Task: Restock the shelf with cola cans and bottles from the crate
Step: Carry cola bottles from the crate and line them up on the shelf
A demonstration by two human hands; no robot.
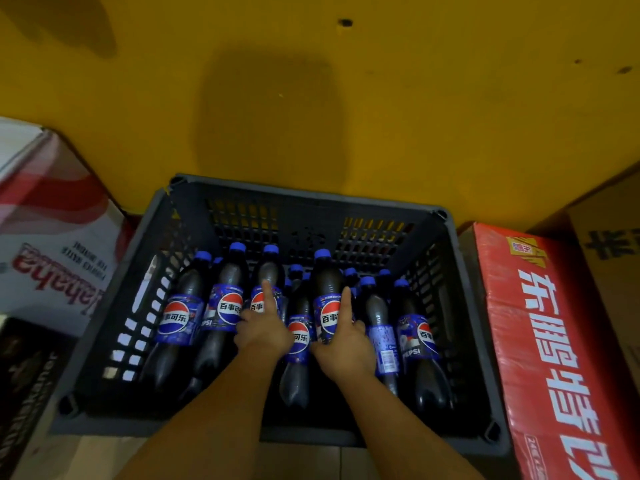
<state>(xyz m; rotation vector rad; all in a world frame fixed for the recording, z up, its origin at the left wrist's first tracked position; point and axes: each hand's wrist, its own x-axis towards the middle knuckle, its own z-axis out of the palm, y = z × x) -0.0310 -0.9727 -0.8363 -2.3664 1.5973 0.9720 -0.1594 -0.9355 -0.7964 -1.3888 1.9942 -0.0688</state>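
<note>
Fingers (268, 296) of left hand (263, 330) are curled round one cola bottle (270, 271), index laid straight along it; right hand (346, 346) is clamped likewise on second bottle (325, 278); both are held inside crate (311, 216).

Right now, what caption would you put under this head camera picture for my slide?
Left hand grips one cola bottle, right hand another, in the dark crate.

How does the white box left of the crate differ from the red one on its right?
The white box carries red swirls and upside-down Latin lettering; the red box carries large white Chinese characters and a yellow logo. Both sit beside the crate of cola bottles.
</note>
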